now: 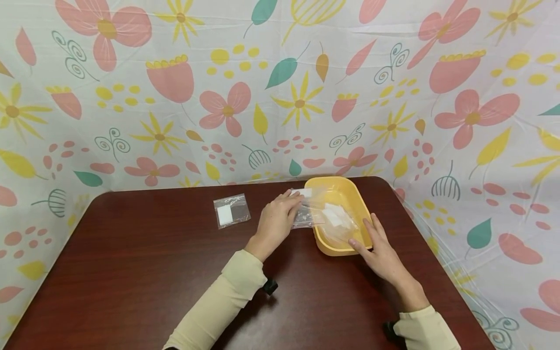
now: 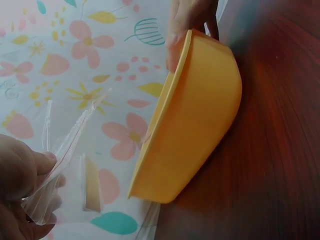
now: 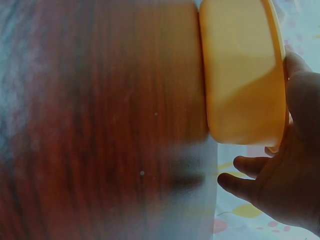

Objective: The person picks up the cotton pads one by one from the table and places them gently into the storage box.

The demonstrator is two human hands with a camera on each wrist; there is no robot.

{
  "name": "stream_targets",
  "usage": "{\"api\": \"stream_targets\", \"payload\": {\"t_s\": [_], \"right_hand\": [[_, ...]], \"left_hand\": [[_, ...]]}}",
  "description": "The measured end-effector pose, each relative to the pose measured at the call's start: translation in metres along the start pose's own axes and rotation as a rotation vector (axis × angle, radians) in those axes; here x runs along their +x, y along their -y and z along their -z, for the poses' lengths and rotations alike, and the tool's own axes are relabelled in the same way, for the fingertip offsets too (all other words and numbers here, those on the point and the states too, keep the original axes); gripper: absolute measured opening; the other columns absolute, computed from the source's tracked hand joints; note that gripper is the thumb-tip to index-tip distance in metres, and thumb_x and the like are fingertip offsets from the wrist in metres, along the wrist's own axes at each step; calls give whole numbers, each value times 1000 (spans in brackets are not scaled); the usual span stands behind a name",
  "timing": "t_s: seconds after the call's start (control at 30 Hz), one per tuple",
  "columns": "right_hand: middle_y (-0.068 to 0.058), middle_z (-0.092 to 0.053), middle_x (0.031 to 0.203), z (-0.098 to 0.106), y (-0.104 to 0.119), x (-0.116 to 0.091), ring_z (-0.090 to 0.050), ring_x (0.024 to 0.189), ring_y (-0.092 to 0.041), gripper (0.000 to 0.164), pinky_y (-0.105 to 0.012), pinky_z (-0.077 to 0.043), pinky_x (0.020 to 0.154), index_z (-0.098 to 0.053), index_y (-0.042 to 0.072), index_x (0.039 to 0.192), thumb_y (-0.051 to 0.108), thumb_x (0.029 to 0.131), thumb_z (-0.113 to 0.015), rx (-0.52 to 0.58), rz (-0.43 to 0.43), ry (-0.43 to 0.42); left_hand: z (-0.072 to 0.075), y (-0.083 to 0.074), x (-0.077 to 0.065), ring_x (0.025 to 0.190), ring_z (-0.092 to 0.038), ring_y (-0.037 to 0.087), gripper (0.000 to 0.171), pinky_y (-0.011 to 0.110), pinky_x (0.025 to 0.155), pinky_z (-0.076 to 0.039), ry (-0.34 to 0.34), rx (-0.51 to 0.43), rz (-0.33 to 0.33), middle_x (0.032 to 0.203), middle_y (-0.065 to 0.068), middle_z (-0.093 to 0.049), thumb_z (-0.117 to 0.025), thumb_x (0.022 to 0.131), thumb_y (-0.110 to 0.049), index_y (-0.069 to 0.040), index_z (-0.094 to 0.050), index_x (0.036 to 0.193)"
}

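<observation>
My left hand (image 1: 276, 218) pinches clear zip bags (image 1: 302, 216) with a white label patch, at the left rim of a yellow plastic basin (image 1: 325, 247). In the left wrist view the bags (image 2: 65, 155) fan out from between the thumb and fingers. Inside the basin lie more clear bags with white pieces (image 1: 337, 216). My right hand (image 1: 381, 250) holds the basin's near right rim, the thumb over the inner side and fingers outside. From the right wrist view, some of its fingers (image 3: 245, 185) stretch out beside the basin wall (image 3: 245, 75).
Another clear bag with a white patch (image 1: 225, 215) lies flat on the dark wooden table (image 1: 131, 272), left of my left hand. A flower-printed cloth (image 1: 227, 112) hangs behind the table and along its sides. The basin stands near the table's far right corner.
</observation>
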State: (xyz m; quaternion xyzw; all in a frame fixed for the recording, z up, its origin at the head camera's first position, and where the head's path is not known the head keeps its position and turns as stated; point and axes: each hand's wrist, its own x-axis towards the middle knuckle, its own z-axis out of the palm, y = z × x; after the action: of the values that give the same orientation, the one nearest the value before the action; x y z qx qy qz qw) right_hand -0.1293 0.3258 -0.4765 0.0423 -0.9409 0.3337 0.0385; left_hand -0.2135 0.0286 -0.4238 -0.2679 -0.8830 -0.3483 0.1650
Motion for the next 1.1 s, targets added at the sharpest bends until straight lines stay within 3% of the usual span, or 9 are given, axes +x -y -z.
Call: {"api": "stream_targets", "payload": {"t_s": [0.2, 0.57, 1.1], "right_hand": [[-13, 3, 168, 0, 0, 0, -15, 148, -48, 84, -74, -27, 105, -22, -1, 158, 43, 99, -63, 2, -2, 2], [-15, 2, 168, -1, 0, 0, -16, 147, -48, 83, -74, -27, 105, -23, -1, 158, 42, 99, -63, 9, 1, -3], [-15, 3, 167, -1, -1, -1, -18, 146, -49, 82, -74, -28, 105, -23, -2, 158, 41, 100, -63, 20, 9, -3]], "left_hand": [[-14, -11, 8, 134, -51, 18, 33, 39, 108, -44, 52, 36, 4, 137, -3, -62, -61, 102, -22, -19, -68, 134], [-40, -24, 21, 132, -53, 20, 30, 41, 101, -51, 109, 39, -18, 137, -1, -62, -60, 103, -23, -19, -70, 131], [-83, -38, 37, 133, -51, 13, 29, 37, 99, -53, 268, 172, 11, 137, -8, -62, -56, 105, -28, -26, -71, 130]]}}
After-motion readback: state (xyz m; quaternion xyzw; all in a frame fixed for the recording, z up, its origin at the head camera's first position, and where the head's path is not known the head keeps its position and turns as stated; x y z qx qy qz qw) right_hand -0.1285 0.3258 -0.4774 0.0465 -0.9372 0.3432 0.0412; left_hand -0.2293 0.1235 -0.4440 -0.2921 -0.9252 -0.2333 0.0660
